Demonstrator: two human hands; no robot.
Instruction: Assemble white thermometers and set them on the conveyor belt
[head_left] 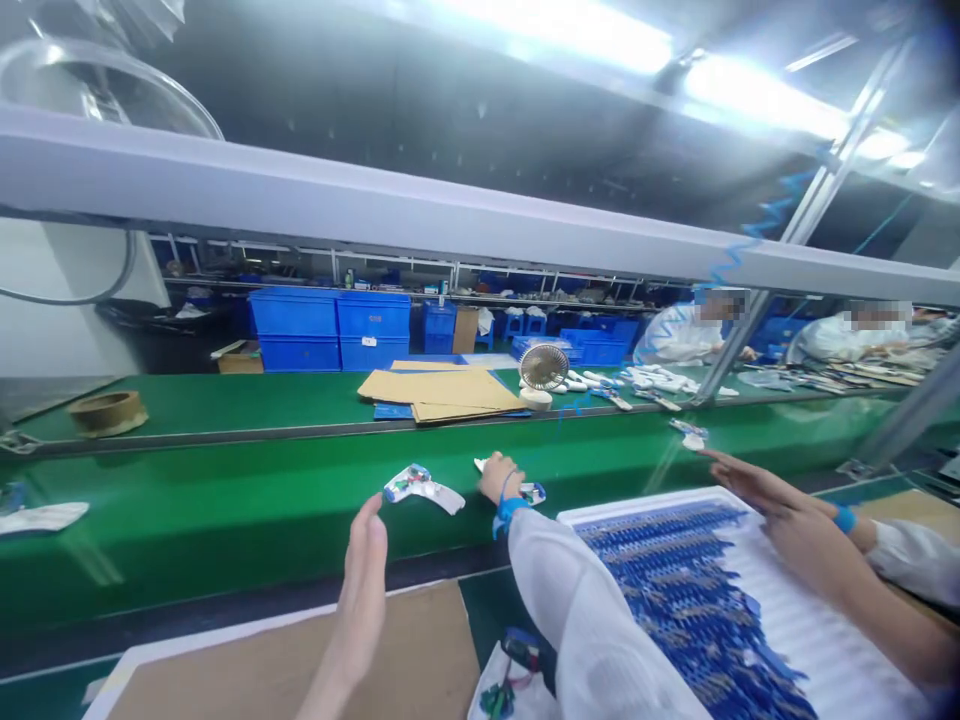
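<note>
My left hand (360, 590) is raised edge-on at the near side of the green belt (300, 500), fingers stretched out and holding nothing. Just beyond its fingertips lies a white curved handle shell (439, 492) with wires and small parts inside. My right hand (501, 480), with a blue wrist strap and white sleeve, is closed over a similar handle shell (533, 493) on the belt. The shell's ends show on both sides; its middle is hidden. Below my right sleeve is a white piece with wires and a green board (499, 695).
A white tray (806, 610) holds rows of blue parts. Co-workers' arms (832, 565) reach in from the right, near another shell (691, 437). Brown cardboard (405, 660) lies at the near left. Beyond the belt are cardboard sheets (442, 390), a small fan (544, 368) and a tape roll (107, 412).
</note>
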